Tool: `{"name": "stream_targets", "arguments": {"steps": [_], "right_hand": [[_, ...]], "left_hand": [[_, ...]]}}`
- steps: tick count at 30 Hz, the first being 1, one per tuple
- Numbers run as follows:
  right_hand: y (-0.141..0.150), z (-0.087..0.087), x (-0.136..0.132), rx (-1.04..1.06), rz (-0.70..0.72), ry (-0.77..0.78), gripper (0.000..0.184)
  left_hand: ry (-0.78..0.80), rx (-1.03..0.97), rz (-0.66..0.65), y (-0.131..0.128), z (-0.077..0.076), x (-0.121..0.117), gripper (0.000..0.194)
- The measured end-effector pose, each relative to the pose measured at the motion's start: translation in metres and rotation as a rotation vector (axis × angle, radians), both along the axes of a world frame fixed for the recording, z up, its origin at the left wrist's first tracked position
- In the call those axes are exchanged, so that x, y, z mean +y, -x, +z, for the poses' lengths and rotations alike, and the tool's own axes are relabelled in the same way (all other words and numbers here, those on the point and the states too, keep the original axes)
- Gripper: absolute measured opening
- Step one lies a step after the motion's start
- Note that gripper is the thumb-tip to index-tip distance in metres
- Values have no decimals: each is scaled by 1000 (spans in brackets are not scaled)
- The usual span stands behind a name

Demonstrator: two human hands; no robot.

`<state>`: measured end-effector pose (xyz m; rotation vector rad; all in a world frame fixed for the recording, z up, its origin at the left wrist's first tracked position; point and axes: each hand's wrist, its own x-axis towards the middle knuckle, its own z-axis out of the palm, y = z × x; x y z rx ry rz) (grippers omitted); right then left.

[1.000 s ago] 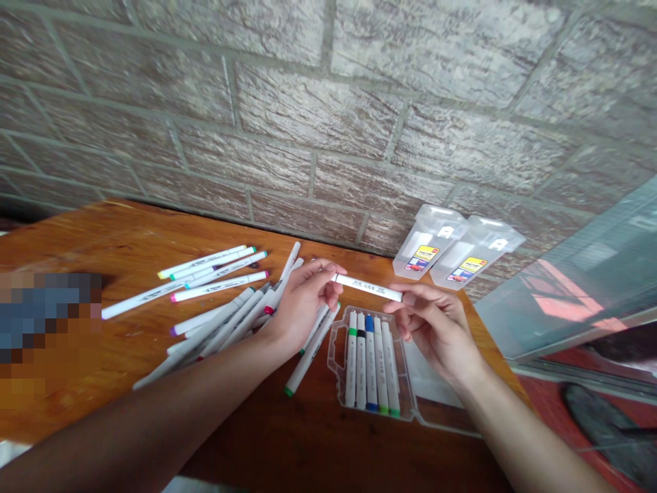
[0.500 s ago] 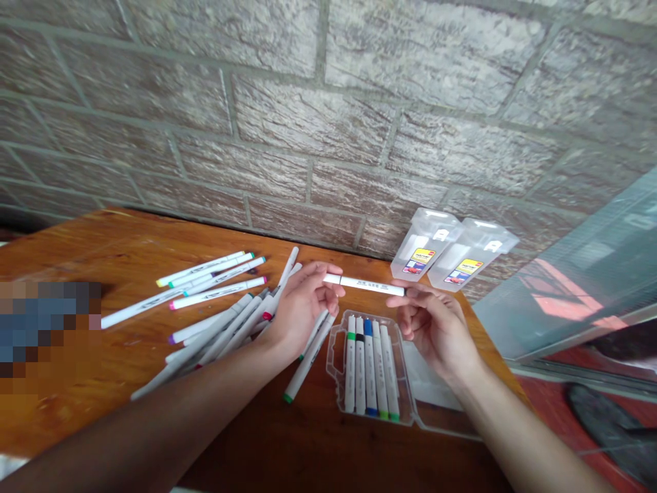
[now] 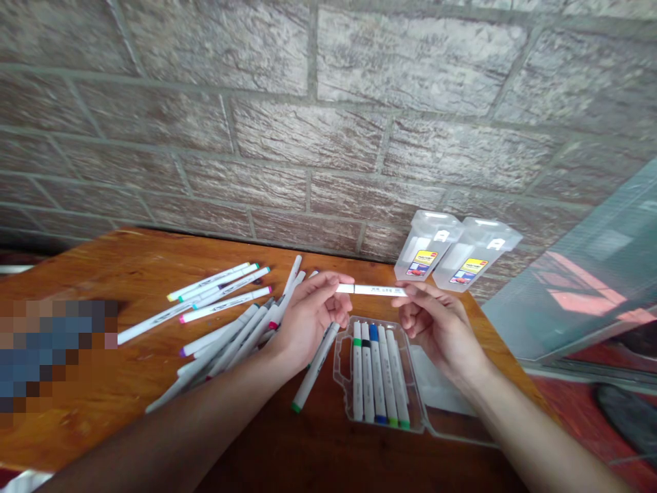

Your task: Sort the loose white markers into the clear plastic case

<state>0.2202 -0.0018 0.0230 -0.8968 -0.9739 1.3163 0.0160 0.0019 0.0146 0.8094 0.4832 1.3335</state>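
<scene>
Crosswise, white marker (image 3: 380, 290) pinched between left fingers (image 3: 327, 287) and right fingers (image 3: 418, 296).

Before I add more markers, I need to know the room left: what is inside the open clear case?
Five white markers lie side by side in the case; anything beneath them is hidden.

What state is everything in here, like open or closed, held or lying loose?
Left hand: closed on the held marker's end
Right hand: pinching its other end
Held marker: raised, roughly level
Marker case: open, partly filled
Loose markers: lying scattered, some overlapping
Two clear containers: upright, side by side
</scene>
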Motion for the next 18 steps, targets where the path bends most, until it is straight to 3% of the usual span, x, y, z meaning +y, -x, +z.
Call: {"name": "stream_targets", "arguments": {"steps": [12, 18], "right_hand": [[-2, -2, 5, 84, -85, 70, 28], [-1, 0, 6, 126, -67, 127, 14]], "left_hand": [[-165, 83, -63, 4, -10, -1, 25], [-229, 110, -89, 4, -7, -3, 24]]}}
